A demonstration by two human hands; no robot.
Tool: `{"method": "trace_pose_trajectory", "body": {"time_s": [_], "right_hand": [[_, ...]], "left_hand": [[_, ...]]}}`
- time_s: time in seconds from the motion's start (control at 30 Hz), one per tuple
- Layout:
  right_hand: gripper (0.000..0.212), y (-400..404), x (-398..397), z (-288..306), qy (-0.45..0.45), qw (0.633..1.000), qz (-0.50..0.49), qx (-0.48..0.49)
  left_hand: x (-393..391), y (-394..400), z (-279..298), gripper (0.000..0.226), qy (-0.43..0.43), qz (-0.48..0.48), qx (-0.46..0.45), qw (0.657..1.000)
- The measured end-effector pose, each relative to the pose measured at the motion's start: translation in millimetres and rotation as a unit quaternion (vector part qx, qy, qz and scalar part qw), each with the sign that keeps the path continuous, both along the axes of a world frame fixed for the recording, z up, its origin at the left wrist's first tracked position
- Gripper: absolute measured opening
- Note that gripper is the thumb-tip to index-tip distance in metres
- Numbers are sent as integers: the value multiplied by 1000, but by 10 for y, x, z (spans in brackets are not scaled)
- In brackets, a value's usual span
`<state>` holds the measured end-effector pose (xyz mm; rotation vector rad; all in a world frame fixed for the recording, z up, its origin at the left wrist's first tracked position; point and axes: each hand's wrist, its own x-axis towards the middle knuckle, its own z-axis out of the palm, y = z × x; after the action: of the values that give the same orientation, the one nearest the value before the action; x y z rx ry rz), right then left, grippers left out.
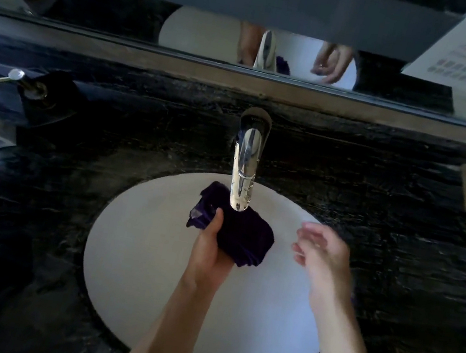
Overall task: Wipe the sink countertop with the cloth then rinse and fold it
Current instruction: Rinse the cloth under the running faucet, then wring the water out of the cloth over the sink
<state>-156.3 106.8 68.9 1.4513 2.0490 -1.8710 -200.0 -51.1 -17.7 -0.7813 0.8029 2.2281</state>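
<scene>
A dark purple cloth (234, 232), bunched and crumpled, is sitting over the white sink basin (128, 267) just under the chrome faucet (246, 163) spout. The left hand (210, 253) is gripping it from below, thumb curled over its left side. The right hand (322, 254) is hovering just beside it, fingers relaxed, holding nothing. Black marble table (407, 207) is ringing the basin.

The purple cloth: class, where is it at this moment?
In the head view, the purple cloth is bunched in the left hand over the white basin, just under the faucet spout.
</scene>
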Motion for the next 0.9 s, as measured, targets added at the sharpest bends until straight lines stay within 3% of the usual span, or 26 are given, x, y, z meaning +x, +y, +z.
{"method": "trace_pose_trajectory", "body": {"time_s": [0.1, 0.2, 0.3, 0.53, 0.9], "right_hand": [[10, -111, -344, 428, 106, 992, 37, -61], [23, -336, -664, 655, 96, 983, 141, -75], [30, -533, -840, 699, 69, 977, 180, -92], [28, -603, -833, 648, 93, 973, 125, -167], [26, -626, -785, 533, 66, 980, 122, -144]], "left_hand": [[-41, -29, 38, 53, 1, -1, 28, 1000], [-75, -17, 125, 54, 18, -6, 50, 999], [-98, -13, 179, 55, 17, -1, 75, 997], [-100, -39, 173, 61, 25, -2, 82, 996], [-83, -16, 197, 62, 10, 0, 64, 998]]}}
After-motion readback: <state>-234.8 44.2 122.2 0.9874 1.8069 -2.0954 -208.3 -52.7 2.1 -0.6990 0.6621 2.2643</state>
